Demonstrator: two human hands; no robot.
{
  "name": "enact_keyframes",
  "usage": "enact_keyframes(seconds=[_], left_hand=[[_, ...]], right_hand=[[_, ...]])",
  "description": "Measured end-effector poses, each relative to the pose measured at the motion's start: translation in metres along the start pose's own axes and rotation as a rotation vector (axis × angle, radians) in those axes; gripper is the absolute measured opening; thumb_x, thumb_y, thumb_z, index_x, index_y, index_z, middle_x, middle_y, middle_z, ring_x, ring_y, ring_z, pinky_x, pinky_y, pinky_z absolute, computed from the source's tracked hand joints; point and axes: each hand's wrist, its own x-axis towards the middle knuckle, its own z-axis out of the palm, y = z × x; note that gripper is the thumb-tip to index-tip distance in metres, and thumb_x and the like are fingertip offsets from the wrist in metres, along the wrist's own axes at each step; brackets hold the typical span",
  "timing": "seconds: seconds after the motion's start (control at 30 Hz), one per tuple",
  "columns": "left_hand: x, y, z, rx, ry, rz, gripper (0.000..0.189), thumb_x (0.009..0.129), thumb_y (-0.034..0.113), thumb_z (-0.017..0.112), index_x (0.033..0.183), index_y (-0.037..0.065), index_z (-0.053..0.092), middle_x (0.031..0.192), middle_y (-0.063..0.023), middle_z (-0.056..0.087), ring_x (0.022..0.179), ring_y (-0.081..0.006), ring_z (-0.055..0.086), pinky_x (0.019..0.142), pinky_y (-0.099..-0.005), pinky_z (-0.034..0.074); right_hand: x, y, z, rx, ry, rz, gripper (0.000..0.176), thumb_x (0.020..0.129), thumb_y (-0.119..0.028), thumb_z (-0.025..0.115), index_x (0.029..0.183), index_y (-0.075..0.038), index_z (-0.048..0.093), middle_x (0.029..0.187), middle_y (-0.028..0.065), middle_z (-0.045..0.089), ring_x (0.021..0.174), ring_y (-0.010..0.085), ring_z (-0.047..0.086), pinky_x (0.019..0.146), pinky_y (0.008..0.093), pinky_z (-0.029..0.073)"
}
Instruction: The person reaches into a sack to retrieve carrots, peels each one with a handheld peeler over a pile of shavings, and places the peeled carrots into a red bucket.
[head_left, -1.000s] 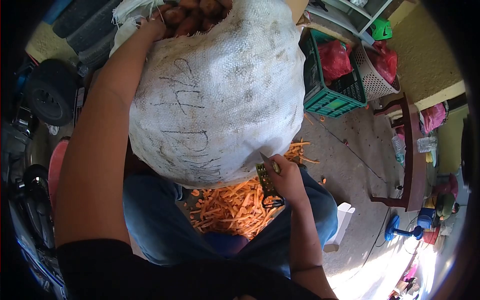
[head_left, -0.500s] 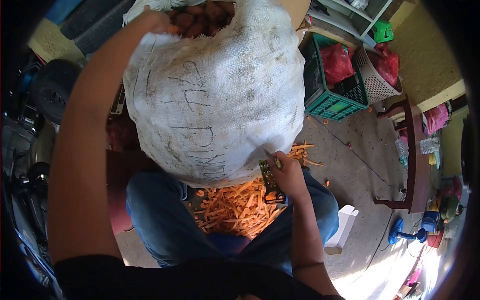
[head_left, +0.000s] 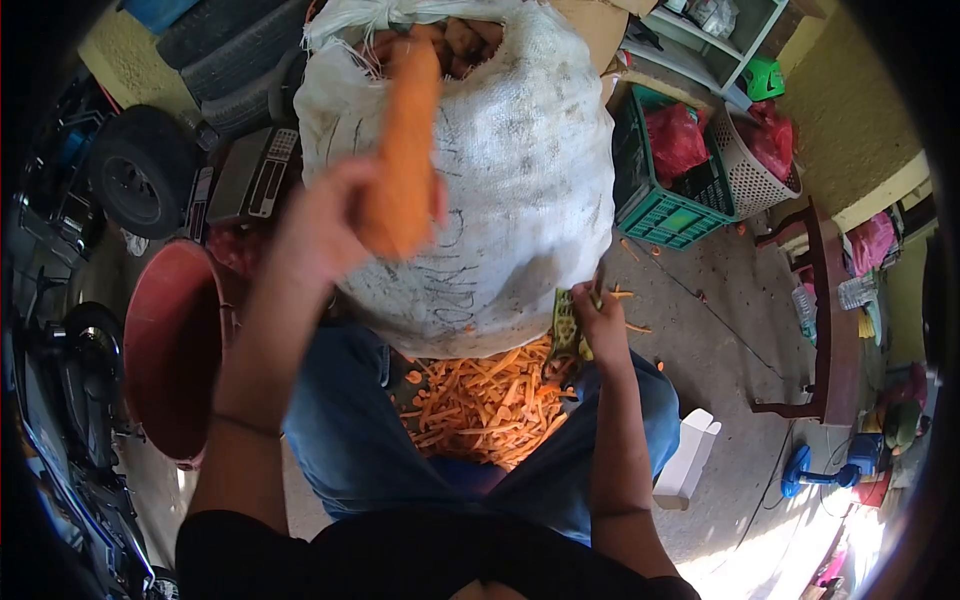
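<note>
My left hand [head_left: 335, 220] is closed around a large orange carrot [head_left: 400, 160], blurred by motion, held above the white woven sack [head_left: 530, 150]. Reddish-brown roots [head_left: 465, 42] show through the sack's torn opening at the top. Low at the sack's right side, my right hand [head_left: 600, 320] grips a peeler [head_left: 565, 325] with a flat green patterned handle, its head pointing down. A small knife is in the same hand, its thin dark blade [head_left: 600, 275] pointing up. Between my knees lies a heap of orange peelings [head_left: 485, 405].
At left stand a red bucket [head_left: 180, 270], a scale [head_left: 250, 180], a wheel [head_left: 135, 175] and stacked tires. To the right are a green crate [head_left: 675, 225], a white basket [head_left: 760, 185], a wooden furniture piece [head_left: 832, 330] and a white box [head_left: 685, 460].
My left hand has come back from the sack's opening, now with a carrot in it. My right hand has shifted slightly right with the peeler and knife. The red bucket has come into view.
</note>
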Motion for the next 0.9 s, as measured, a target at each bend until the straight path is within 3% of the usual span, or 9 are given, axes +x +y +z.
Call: enact_keyframes(seconds=[0.03, 0.17, 0.4, 0.43, 0.47, 0.53, 0.7, 0.87, 0.9], left_hand=[[-0.006, -0.035, 0.000, -0.038, 0.006, -0.074, 0.045, 0.075, 0.030, 0.044, 0.106, -0.002, 0.042, 0.091, -0.0172, 0.052, 0.081, -0.0269, 0.054, 0.066, -0.0405, 0.048], [-0.024, -0.154, -0.005, -0.454, 0.080, -0.359, 0.046, 0.083, 0.039, 0.035, 0.102, -0.002, 0.044, 0.087, -0.0130, 0.052, 0.077, -0.0236, 0.054, 0.062, -0.0387, 0.047], [-0.032, -0.225, 0.000, -0.316, 0.308, -0.598, 0.041, 0.088, 0.038, 0.027, 0.100, 0.003, 0.045, 0.085, -0.0112, 0.053, 0.077, -0.0215, 0.054, 0.060, -0.0342, 0.046], [-0.032, -0.230, -0.008, -0.396, 0.195, -0.568, 0.038, 0.089, 0.037, 0.027, 0.099, 0.005, 0.045, 0.082, -0.0099, 0.053, 0.073, -0.0196, 0.054, 0.059, -0.0331, 0.046], [-0.030, -0.237, -0.012, -0.403, 0.196, -0.572, 0.038, 0.089, 0.037, 0.027, 0.099, 0.005, 0.045, 0.082, -0.0099, 0.053, 0.073, -0.0196, 0.054, 0.059, -0.0331, 0.046], [-0.024, -0.240, -0.006, -0.436, 0.572, -0.555, 0.035, 0.089, 0.034, 0.027, 0.099, 0.006, 0.045, 0.078, -0.0094, 0.053, 0.067, -0.0180, 0.053, 0.055, -0.0312, 0.045], [-0.021, -0.224, 0.001, -0.580, 0.418, -0.525, 0.033, 0.090, 0.030, 0.026, 0.100, 0.006, 0.046, 0.082, -0.0073, 0.054, 0.062, -0.0165, 0.052, 0.052, -0.0283, 0.044], [-0.022, -0.230, 0.002, -0.557, 0.480, -0.552, 0.035, 0.090, 0.032, 0.026, 0.099, 0.005, 0.046, 0.087, -0.0081, 0.055, 0.075, -0.0193, 0.056, 0.064, -0.0315, 0.047], [-0.023, -0.230, -0.001, -0.577, 0.458, -0.561, 0.036, 0.090, 0.033, 0.026, 0.099, 0.004, 0.046, 0.088, -0.0085, 0.055, 0.078, -0.0202, 0.056, 0.067, -0.0321, 0.047]], right_hand=[[-0.003, -0.005, -0.001, 0.100, 0.057, 0.130, 0.025, 0.081, -0.023, 0.052, 0.086, 0.001, 0.055, 0.075, 0.0046, 0.056, 0.067, 0.0115, 0.050, 0.061, 0.0227, 0.040], [-0.002, 0.026, -0.007, 0.551, 0.265, 0.199, 0.024, 0.081, -0.021, 0.052, 0.087, 0.003, 0.054, 0.080, 0.0067, 0.057, 0.059, 0.0140, 0.055, 0.053, 0.0252, 0.046], [-0.030, 0.031, 0.009, 0.841, 0.411, 0.233, 0.020, 0.081, -0.016, 0.052, 0.088, 0.002, 0.051, 0.079, 0.0102, 0.056, 0.057, 0.0179, 0.056, 0.051, 0.0293, 0.049], [-0.035, 0.028, 0.013, 0.769, 0.371, 0.252, 0.021, 0.081, -0.014, 0.054, 0.088, 0.005, 0.053, 0.079, 0.0070, 0.056, 0.067, 0.0132, 0.054, 0.058, 0.0262, 0.044], [-0.038, 0.025, 0.021, 0.650, 0.363, 0.206, 0.021, 0.081, -0.016, 0.054, 0.086, 0.005, 0.054, 0.073, 0.0041, 0.055, 0.062, 0.0100, 0.050, 0.054, 0.0236, 0.040], [-0.048, 0.013, 0.037, 0.531, 0.348, 0.132, 0.021, 0.081, -0.018, 0.054, 0.084, 0.003, 0.054, 0.069, 0.0023, 0.054, 0.059, 0.0081, 0.045, 0.053, 0.0224, 0.038], [-0.053, 0.001, 0.056, 0.368, 0.320, 0.068, 0.024, 0.082, -0.021, 0.052, 0.082, 0.003, 0.053, 0.067, 0.0027, 0.054, 0.058, 0.0084, 0.046, 0.053, 0.0239, 0.038], [-0.056, -0.001, 0.065, 0.053, 0.337, -0.023, 0.023, 0.083, -0.020, 0.051, 0.081, 0.003, 0.054, 0.064, 0.0024, 0.053, 0.058, 0.0084, 0.046, 0.054, 0.0229, 0.039], [-0.057, -0.005, 0.067, 0.020, 0.389, -0.032, 0.025, 0.081, -0.021, 0.052, 0.079, 0.004, 0.053, 0.059, 0.0120, 0.053, 0.053, 0.0178, 0.049, 0.052, 0.0298, 0.039]])
